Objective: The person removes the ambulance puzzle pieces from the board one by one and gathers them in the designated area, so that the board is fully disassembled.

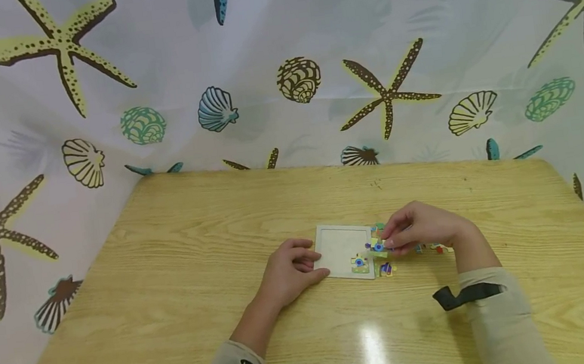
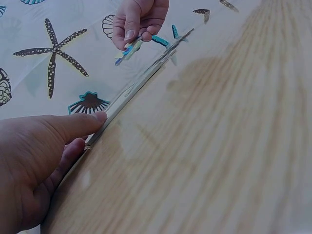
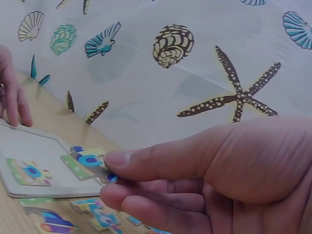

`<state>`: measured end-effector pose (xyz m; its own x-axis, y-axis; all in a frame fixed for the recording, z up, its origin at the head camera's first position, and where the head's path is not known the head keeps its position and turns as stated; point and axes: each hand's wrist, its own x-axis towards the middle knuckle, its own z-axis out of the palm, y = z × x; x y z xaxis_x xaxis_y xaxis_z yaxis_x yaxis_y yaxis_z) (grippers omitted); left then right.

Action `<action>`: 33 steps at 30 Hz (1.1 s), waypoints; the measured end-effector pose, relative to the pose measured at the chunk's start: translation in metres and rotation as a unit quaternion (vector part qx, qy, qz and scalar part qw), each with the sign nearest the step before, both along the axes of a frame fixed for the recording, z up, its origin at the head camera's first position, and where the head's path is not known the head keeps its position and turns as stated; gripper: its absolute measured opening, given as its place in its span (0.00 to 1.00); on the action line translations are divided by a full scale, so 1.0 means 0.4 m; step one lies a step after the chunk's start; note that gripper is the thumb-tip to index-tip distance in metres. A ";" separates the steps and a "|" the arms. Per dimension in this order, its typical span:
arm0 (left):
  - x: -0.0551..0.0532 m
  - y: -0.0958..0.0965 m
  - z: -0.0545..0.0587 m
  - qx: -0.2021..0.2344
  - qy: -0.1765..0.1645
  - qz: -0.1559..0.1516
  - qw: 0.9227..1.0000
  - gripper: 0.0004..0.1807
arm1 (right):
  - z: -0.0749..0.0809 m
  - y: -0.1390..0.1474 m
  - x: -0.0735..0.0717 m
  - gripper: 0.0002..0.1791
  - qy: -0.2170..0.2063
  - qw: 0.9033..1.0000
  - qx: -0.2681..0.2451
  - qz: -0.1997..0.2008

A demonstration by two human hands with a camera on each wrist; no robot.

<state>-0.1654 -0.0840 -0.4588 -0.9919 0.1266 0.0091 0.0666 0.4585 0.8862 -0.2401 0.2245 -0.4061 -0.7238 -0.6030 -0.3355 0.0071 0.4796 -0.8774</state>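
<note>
A white square puzzle tray (image 1: 336,245) lies on the table. My left hand (image 1: 287,272) holds its left side, thumb (image 2: 87,124) on the rim. One jigsaw piece (image 3: 30,171), with a blue round shape on yellow and green, lies in the tray's near right corner. Between thumb and fingers, my right hand (image 1: 427,228) pinches another jigsaw piece (image 3: 88,161) with a similar blue circle. That held piece is raised over the tray's right rim, tilted in the right wrist view. Part of it is hidden behind the thumb tip.
Loose jigsaw pieces lie along the tray's right side, among them a purple and orange one (image 3: 52,220) and a light blue one (image 3: 102,215). More pieces (image 1: 438,249) show under the right wrist. A curtain (image 1: 264,131) printed with shells and starfish hangs behind the wooden table (image 1: 194,229).
</note>
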 end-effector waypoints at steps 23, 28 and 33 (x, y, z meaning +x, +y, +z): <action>0.000 -0.002 0.001 -0.010 0.004 -0.005 1.000 0.16 | 0.040 0.083 0.024 0.10 -0.043 0.994 0.097 0.011; 0.000 -0.002 0.000 -0.007 0.004 -0.005 1.000 0.16 | 0.038 0.084 0.025 0.09 -0.062 0.992 0.107 0.010; 0.000 0.000 0.000 -0.009 0.004 -0.006 1.000 0.16 | 0.037 0.091 0.028 0.10 -0.078 0.990 0.118 0.006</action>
